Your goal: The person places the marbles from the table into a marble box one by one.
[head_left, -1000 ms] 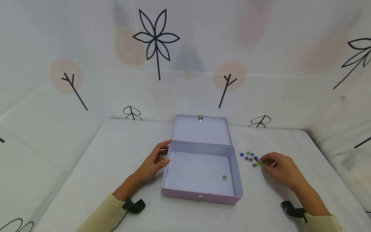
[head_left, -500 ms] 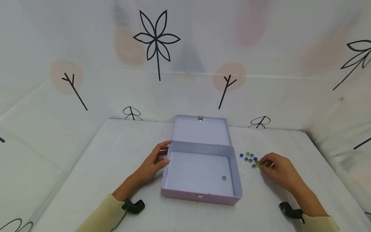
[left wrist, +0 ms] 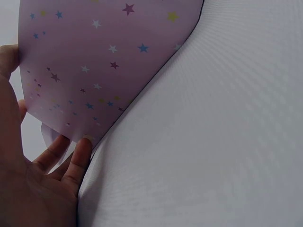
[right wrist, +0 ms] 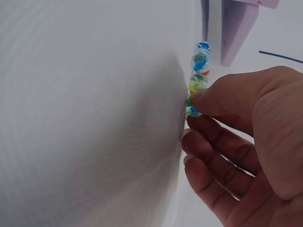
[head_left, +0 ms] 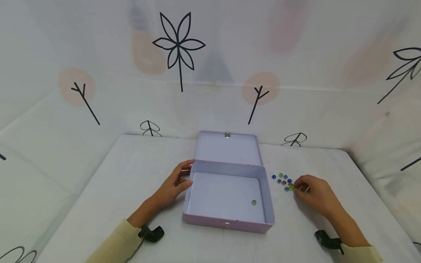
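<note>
A lilac tin box (head_left: 210, 222) stands on the white table with its lid (head_left: 228, 149) folded back. One greenish marble (head_left: 254, 202) lies inside, towards the right. My left hand (head_left: 171, 187) rests against the box's left side, thumb at the rim and fingers reaching to the far corner; the left wrist view shows fingertips on the star-patterned wall (left wrist: 113, 61). To the right of the box, several glass marbles (head_left: 279, 181) lie in a loose cluster. At their near right end, my right hand (head_left: 317, 195) pinches a green marble (right wrist: 189, 102) between thumb and index finger, close over the table.
White cloth covers the table (head_left: 141, 157), and a patterned cloth backdrop (head_left: 213, 73) rises behind it. A small metal clasp (head_left: 227, 224) sits on the box's front. Black wrist-worn devices are at the left wrist (head_left: 152, 233) and right wrist (head_left: 329, 241).
My right hand has shifted slightly left and towards me, with the green marble at its fingertips. My left hand and the box have stayed in place.
</note>
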### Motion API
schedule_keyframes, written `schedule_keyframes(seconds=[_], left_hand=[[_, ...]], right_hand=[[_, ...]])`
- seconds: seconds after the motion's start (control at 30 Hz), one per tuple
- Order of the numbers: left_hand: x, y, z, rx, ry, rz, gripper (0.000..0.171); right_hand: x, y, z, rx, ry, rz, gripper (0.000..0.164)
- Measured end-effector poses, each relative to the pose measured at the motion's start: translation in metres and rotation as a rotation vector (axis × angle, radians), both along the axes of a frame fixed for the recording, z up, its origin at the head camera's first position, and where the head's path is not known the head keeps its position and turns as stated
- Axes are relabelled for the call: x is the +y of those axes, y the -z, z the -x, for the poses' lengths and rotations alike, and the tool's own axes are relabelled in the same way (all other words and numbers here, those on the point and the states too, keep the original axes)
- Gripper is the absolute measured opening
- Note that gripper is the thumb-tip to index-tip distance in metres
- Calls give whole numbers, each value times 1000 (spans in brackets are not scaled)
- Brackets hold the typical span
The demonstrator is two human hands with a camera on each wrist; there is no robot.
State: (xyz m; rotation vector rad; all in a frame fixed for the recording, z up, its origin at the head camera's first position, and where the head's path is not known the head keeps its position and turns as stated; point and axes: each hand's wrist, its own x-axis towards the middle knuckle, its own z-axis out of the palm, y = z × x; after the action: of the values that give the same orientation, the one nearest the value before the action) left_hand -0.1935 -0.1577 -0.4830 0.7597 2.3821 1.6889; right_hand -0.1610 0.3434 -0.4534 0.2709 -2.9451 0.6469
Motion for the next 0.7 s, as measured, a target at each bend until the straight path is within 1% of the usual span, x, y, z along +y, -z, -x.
schedule_keyframes(seconds=[0.3,0.53,0.7], left_hand=[[0,1,0,-4,2,-2,65],[0,0,0,-7,2,-1,65],[0,0,0,-5,0,4,65]], right_hand=[[-2,-4,-3,28,0,-8,16],[-9,-14,-6,131,-2,-28,15],[-18,-23,-10,174,-20,-22,16]])
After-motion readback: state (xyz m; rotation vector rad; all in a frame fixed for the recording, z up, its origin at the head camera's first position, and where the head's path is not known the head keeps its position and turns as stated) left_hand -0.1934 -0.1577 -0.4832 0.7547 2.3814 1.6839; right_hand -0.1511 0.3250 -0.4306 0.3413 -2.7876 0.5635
